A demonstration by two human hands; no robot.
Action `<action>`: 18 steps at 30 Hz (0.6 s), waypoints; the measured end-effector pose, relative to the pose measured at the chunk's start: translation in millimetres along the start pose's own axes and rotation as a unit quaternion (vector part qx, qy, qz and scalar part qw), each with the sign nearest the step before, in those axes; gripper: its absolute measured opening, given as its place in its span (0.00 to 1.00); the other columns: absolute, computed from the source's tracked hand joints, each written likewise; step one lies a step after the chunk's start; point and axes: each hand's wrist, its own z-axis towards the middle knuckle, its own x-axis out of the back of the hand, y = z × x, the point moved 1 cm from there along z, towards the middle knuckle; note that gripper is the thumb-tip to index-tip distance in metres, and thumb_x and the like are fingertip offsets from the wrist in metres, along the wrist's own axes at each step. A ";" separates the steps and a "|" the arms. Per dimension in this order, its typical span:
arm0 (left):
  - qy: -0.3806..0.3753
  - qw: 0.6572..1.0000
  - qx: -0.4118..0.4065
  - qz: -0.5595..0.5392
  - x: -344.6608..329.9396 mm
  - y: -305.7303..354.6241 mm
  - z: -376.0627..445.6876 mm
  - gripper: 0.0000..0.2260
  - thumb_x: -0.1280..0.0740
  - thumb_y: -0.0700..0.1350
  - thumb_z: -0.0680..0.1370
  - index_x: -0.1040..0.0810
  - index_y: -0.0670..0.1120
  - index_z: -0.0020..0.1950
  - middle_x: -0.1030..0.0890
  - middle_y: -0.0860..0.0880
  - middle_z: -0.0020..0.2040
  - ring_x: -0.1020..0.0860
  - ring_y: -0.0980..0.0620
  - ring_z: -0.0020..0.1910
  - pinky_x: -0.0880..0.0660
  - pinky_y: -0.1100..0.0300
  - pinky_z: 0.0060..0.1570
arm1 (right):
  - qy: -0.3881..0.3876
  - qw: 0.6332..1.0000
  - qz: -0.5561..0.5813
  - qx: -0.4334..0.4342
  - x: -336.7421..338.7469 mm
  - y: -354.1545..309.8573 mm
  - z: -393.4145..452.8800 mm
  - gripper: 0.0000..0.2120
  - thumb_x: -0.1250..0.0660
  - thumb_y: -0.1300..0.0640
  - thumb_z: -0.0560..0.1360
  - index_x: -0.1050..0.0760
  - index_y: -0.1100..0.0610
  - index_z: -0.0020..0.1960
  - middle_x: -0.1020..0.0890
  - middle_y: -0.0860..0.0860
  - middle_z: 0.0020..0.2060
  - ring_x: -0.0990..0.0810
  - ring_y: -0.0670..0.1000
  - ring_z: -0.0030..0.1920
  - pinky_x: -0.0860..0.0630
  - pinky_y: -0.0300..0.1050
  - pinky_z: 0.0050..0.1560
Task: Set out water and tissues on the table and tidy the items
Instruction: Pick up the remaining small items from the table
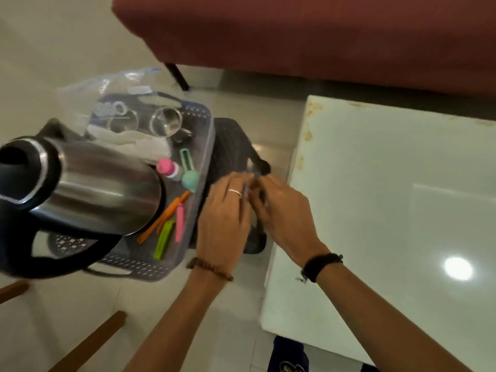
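Note:
A steel electric kettle (pixel 102 183) with a black lid and handle stands on a grey perforated tray (pixel 206 135) on the floor. Two steel cups (pixel 166 122) and white tissues (pixel 134 146) lie at the tray's far end, partly under a clear plastic bag (pixel 88 95). My left hand (pixel 225 210) and my right hand (pixel 281 210) meet fingertip to fingertip over a dark basket (pixel 230 146) beside the tray. Both pinch a small blurred item (pixel 251 185); what it is cannot be made out. The white table (pixel 389 183) lies to the right.
On the tray also lie a pink-capped bottle (pixel 167 167), a teal ball-shaped thing (pixel 190 179) and orange, pink and green clips (pixel 163 240). A red sofa (pixel 295 30) stands behind. Wooden legs (pixel 91 342) cross the floor at the lower left.

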 end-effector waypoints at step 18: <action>-0.476 0.853 -0.196 -0.084 -299.0 394.9 -148.7 0.15 0.43 0.42 0.79 0.31 0.50 0.65 0.27 0.53 0.63 0.29 0.55 0.62 0.31 0.61 0.61 | 0.190 0.849 0.002 -0.493 287.1 346.0 -338.4 0.03 0.36 0.57 0.76 0.24 0.52 0.45 0.18 0.46 0.42 0.23 0.46 0.35 0.28 0.38 0.35</action>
